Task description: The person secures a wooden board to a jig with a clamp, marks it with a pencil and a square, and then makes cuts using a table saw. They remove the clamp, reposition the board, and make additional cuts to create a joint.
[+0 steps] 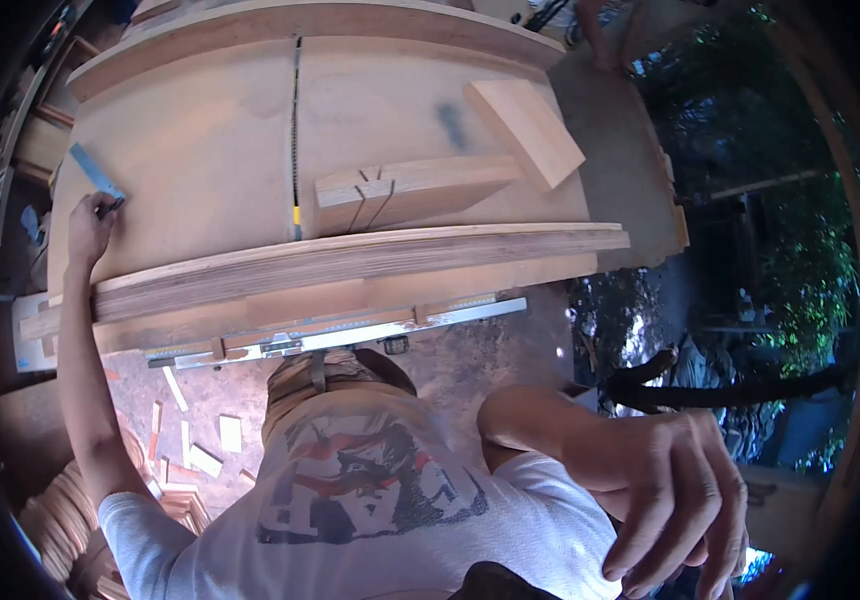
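My left hand (91,228) is at the left side of a wide plywood board (190,150). Its fingers are closed around the dark end of a flat blue-grey blade (96,170), which points to the far left over the board. Close to the camera at the lower right, my right hand (665,490) is raised. Its fingers hang loosely bent and a little apart, with nothing seen in them. A thick wooden block (420,190) with slanted cuts in its near end lies right of the board's middle. Beyond it rests a second block (525,130) at an angle.
A narrow dark slot (296,130) with a yellow end divides the board. Layered wooden fences run along its near edge (370,255) and far edge (320,25). A metal rail (350,335) crosses before my waist. Offcuts (206,460) litter the floor; another person's legs (605,35) show at top right.
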The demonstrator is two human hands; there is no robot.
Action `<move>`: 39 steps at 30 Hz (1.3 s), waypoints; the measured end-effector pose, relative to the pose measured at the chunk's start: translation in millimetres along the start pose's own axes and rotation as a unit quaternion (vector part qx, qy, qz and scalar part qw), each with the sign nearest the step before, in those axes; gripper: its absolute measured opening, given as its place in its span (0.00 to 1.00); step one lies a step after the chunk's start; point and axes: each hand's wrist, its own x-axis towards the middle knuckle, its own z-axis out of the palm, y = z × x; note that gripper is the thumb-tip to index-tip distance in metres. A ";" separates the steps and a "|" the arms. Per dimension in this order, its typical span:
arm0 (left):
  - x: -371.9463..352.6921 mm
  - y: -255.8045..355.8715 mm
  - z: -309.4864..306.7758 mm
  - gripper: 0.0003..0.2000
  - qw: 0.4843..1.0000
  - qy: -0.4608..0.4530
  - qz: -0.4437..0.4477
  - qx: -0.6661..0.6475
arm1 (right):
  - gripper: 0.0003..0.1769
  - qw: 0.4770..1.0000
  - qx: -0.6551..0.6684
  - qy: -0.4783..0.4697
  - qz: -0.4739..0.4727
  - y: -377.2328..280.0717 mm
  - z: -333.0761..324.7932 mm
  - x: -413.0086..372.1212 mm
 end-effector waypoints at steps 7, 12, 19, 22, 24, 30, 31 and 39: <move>14.6 -26.6 25.6 0.12 0.997 -0.076 0.004 0.013 | 0.14 0.978 -0.202 0.052 0.028 12.6 34.3 -3.7; 18.0 -32.6 29.6 0.12 0.995 -0.099 0.012 -0.002 | 0.11 0.933 -0.339 0.118 0.011 20.5 56.3 1.3; 13.2 -31.8 28.0 0.16 0.995 -0.078 0.015 0.054 | 0.19 0.771 -0.603 -0.024 -0.203 28.0 36.7 4.3; 5.9 -5.9 13.9 0.18 0.993 -0.027 0.059 0.098 | 0.17 0.692 -0.668 -0.054 -0.268 9.6 40.0 6.1; 5.2 3.3 11.9 0.18 0.994 0.033 0.096 0.043 | 0.15 0.643 -0.689 -0.096 -0.321 -5.9 40.6 19.5; -25.6 66.9 -5.6 0.18 0.985 0.115 0.064 -0.114 | 0.27 0.653 -0.676 -0.134 -0.316 -12.9 18.2 27.9; -34.2 82.6 -5.1 0.19 0.980 0.096 0.034 -0.171 | 0.32 0.705 -0.646 -0.119 -0.265 -0.6 6.7 19.8; -90.2 248.5 -15.4 0.31 0.928 -0.122 0.100 -0.336 | 0.42 0.561 -0.800 -0.004 0.213 -51.7 -212.9 -50.1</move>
